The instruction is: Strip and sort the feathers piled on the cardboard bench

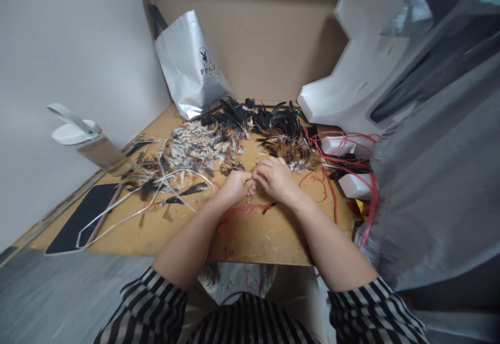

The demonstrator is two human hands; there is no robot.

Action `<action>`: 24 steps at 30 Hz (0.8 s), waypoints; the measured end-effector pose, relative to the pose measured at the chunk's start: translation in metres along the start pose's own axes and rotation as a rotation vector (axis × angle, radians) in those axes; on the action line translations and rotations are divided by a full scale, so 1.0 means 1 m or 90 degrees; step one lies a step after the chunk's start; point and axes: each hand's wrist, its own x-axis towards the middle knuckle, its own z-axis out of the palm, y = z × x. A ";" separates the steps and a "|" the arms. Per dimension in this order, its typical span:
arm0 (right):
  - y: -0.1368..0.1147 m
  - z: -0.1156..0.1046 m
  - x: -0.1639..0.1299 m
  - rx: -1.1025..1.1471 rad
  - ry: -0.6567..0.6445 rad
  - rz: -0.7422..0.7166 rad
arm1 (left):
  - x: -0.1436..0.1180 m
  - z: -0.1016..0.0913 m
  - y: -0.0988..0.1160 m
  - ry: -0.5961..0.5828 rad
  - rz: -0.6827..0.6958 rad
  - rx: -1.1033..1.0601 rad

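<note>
Over the middle of the table, my left hand (239, 185) and my right hand (275, 177) meet at the fingertips, both pinched closed. Whatever lies between the fingers is too small or hidden to make out. Just behind my left hand are some brown-black feathers (231, 167); I cannot tell whether they touch it. Beyond my right hand lies a heap of brown feathers (291, 151). Farther back are bunches of black feathers (275, 117), with a pile of pale, speckled feathers (195, 143) to the left. Red string (250, 208) lies on the table below my hands.
At the left are a dark tablet or phone-like slab (84, 219), white cord (113, 214) and a lidded cup (97, 146). A silver bag (191, 68) stands at the back. On the right are red cords (332, 149), white blocks (355, 185) and hanging grey cloth (441, 177).
</note>
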 end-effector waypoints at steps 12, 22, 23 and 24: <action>0.023 0.023 0.001 0.672 0.103 0.321 | 0.005 -0.002 0.010 0.101 -0.063 -0.392; 0.002 0.031 -0.004 0.105 0.133 0.047 | 0.011 -0.001 -0.004 0.187 -0.138 -0.342; 0.001 0.029 -0.005 0.051 0.110 0.023 | 0.011 -0.001 -0.004 0.180 -0.144 -0.295; 0.000 0.027 -0.006 0.015 0.090 0.006 | 0.011 -0.001 -0.004 0.162 -0.145 -0.248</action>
